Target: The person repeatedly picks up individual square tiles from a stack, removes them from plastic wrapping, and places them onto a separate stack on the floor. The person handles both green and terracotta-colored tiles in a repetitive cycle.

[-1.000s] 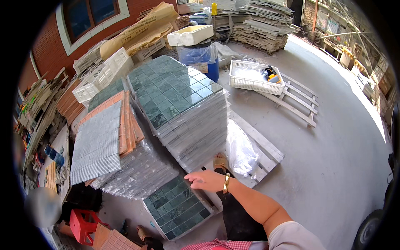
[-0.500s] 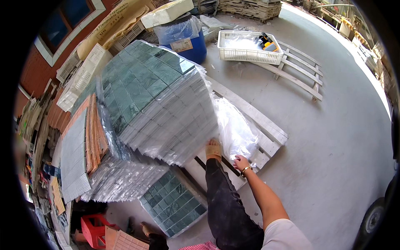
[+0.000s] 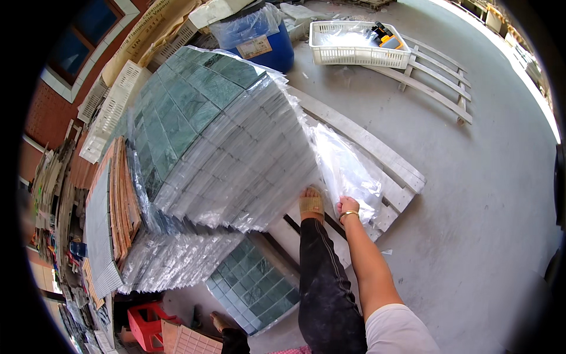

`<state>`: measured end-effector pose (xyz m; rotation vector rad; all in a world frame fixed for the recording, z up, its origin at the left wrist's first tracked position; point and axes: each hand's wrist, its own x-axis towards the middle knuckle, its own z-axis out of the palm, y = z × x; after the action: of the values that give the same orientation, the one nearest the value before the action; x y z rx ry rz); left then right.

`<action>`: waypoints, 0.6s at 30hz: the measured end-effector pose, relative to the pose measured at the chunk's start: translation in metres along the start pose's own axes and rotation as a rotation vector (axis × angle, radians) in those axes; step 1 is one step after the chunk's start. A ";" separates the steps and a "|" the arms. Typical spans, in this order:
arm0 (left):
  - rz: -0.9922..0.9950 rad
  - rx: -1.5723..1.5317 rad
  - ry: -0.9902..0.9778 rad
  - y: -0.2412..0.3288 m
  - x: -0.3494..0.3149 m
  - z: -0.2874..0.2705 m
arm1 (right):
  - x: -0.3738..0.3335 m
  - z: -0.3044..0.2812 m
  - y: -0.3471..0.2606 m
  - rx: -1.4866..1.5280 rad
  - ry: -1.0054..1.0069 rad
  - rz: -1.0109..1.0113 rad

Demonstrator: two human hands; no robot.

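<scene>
My right hand (image 3: 348, 206), with a gold bracelet at the wrist, is closed on the near edge of a clear plastic sheet (image 3: 349, 162). The sheet is bunched and shiny, lying on the wooden pallet (image 3: 398, 171) beside a tall stack of green stone tiles (image 3: 194, 97). Plastic layers show between the tiles along the stack's side. My sandalled foot (image 3: 311, 202) rests on the pallet just left of the hand. My left hand is out of view.
A lower plastic-layered stack (image 3: 177, 259) and a green tile sheet (image 3: 256, 283) are at near left, with a red stool (image 3: 147, 324). Beyond stand a blue barrel (image 3: 265, 50) and a white crate (image 3: 359, 54) on a slatted wooden pallet (image 3: 436, 100).
My right hand has gone from loosely spread fingers at the plastic sheet to a closed grip on its edge. The view has shifted slightly, and the sheet looks pulled straighter.
</scene>
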<state>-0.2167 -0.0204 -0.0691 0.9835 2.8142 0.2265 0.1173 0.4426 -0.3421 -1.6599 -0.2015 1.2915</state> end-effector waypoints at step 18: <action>-0.008 0.026 -0.025 -0.010 0.002 0.002 | -0.047 -0.093 -0.017 -1.010 0.069 -0.978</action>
<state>-0.2235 -0.0264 -0.0735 0.9739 2.8046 0.1753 0.1792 0.3666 -0.3036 -1.9370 -1.5989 0.3298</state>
